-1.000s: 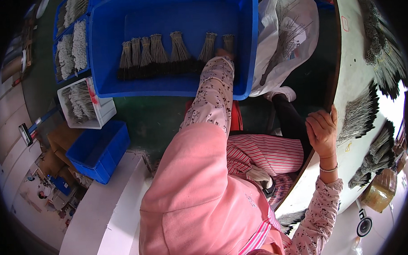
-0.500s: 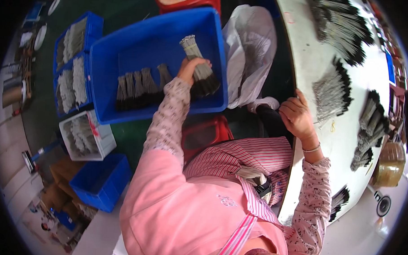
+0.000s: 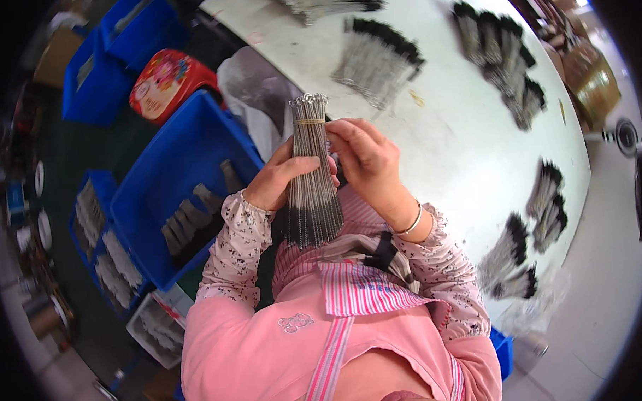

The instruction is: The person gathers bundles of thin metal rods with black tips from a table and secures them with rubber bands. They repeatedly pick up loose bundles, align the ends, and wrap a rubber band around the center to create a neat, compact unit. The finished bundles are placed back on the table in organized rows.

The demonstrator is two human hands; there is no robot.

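Observation:
My left hand [image 3: 281, 177] is wrapped round a bundle of thin wire brushes [image 3: 309, 158], held upright in front of my body. Small metal loops form its top end, and dark bristles fan out at the bottom. A tan rubber band [image 3: 310, 121] circles the bundle just below the loops. At the band's right edge, my right hand [image 3: 367, 153] has its thumb and forefinger pinched together against the bundle. Whether these fingertips grip the band itself is too small to tell.
A blue bin [image 3: 140, 196] with several more brush bundles [image 3: 187, 218] stands at the left. On the white table [image 3: 432, 147] at the right lie loose brushes [image 3: 380, 60] and bundles [image 3: 496, 56]. A red stool [image 3: 168, 85] and a white plastic bag [image 3: 250, 97] are beyond the bin.
My left hand has lifted the bundle out of the blue bin and brought it before my body. My right hand has left the table edge and come to the bundle. The view has turned right.

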